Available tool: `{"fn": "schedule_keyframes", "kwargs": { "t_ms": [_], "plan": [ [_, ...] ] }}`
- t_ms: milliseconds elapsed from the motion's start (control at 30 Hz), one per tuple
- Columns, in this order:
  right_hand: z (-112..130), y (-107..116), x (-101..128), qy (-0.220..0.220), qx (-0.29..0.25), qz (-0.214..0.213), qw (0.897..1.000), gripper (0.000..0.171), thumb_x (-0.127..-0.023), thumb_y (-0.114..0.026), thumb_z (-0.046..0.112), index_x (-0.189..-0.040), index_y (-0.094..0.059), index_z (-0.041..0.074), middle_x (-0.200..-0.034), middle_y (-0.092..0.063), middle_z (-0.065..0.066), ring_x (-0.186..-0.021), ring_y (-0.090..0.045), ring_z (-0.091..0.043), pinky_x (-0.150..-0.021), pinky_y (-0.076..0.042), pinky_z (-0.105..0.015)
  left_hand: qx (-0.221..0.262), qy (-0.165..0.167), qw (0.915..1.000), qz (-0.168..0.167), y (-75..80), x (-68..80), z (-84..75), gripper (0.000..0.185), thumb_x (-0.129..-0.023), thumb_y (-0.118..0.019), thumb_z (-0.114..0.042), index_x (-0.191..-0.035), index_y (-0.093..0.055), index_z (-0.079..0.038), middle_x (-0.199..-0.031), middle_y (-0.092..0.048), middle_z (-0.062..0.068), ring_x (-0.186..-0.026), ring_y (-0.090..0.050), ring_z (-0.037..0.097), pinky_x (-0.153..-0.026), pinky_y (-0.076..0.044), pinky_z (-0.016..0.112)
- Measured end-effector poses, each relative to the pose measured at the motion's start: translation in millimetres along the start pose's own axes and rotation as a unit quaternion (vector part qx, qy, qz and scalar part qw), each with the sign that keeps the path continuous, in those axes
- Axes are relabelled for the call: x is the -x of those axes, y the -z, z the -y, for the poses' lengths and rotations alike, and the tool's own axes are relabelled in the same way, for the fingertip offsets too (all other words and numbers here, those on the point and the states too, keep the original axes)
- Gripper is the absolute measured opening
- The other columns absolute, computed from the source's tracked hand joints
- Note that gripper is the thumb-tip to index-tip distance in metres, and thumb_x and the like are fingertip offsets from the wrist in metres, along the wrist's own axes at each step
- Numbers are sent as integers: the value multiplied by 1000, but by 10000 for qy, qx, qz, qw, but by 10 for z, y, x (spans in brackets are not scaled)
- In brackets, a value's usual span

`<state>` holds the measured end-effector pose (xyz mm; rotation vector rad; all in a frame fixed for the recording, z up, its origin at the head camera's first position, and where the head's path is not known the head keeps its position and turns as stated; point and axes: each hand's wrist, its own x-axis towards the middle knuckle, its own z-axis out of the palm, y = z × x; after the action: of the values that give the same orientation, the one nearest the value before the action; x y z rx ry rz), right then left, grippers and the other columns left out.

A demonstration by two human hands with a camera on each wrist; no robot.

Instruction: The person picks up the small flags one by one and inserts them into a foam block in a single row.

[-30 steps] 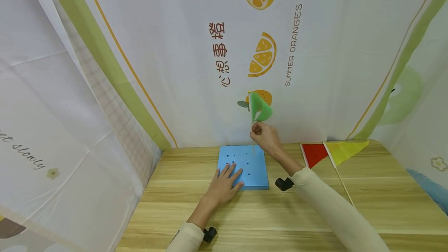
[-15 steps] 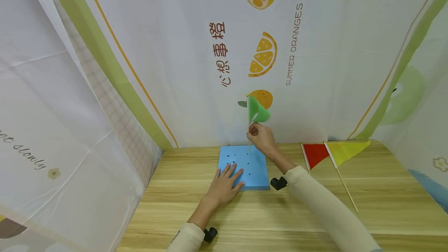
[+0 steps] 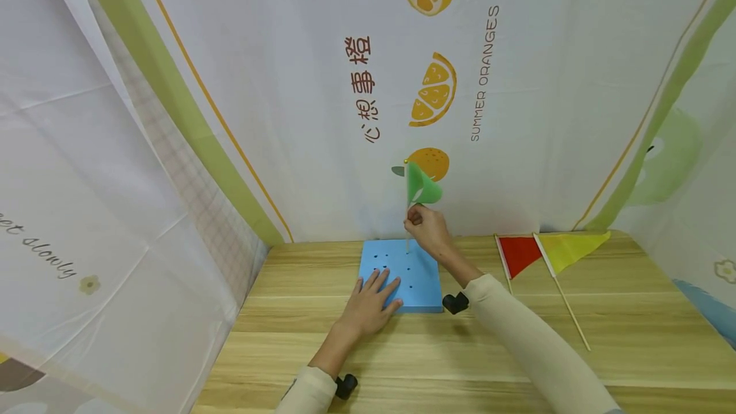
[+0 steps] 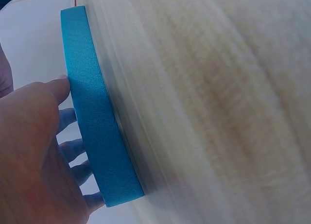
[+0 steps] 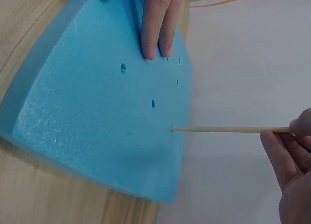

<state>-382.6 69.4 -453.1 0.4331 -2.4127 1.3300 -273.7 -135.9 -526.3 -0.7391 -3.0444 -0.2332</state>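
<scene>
My right hand (image 3: 427, 227) pinches the thin wooden stick of a green flag (image 3: 422, 185) below its cloth. In the right wrist view the stick (image 5: 218, 129) runs from the fingertips to a hole near the far edge of a blue foam board (image 5: 92, 102), its lower end at that hole. How deep it sits I cannot tell. On the near left part of the board, my left hand (image 3: 368, 305) rests with fingers spread and straight. Several small holes dot the board's top. In the left wrist view the thumb (image 4: 59, 88) lies along the board's edge.
To the right, a red flag (image 3: 517, 254) and a yellow flag (image 3: 575, 251) lie side by side on the wooden table (image 3: 276, 350). Behind the table's back edge hangs a white curtain (image 3: 299, 114) printed with oranges.
My right hand has shifted slightly left and down with the green flag, bringing the stick's lower end from above the board to a hole. The left hand stays in place.
</scene>
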Motion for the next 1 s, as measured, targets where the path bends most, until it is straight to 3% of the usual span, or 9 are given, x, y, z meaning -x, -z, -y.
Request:
{"fn": "schedule_keyframes", "kwargs": {
  "t_ms": [367,1000],
  "plan": [
    [-31,-83,44,-118,315,260,9991,9,-102,-72,9,-105,-72,1,-103,-77,-14,-98,-76,-30,-87,-65,-43,24,-28,10000,-14,13,9,-3,59,-113,-46,-51,-165,-44,-24,-176,-31,9,-164,-28,34,-131,-27,62],
    [-79,-55,114,-139,453,298,9984,12,-101,-74,10,-104,-74,-1,-102,-78,-16,-97,-77,-32,-86,-65,-45,-55,23,10000,5,-14,-22,9,59,-113,-43,-53,-166,-43,-25,-177,-30,8,-165,-25,32,-131,-25,63]
  ]
}}
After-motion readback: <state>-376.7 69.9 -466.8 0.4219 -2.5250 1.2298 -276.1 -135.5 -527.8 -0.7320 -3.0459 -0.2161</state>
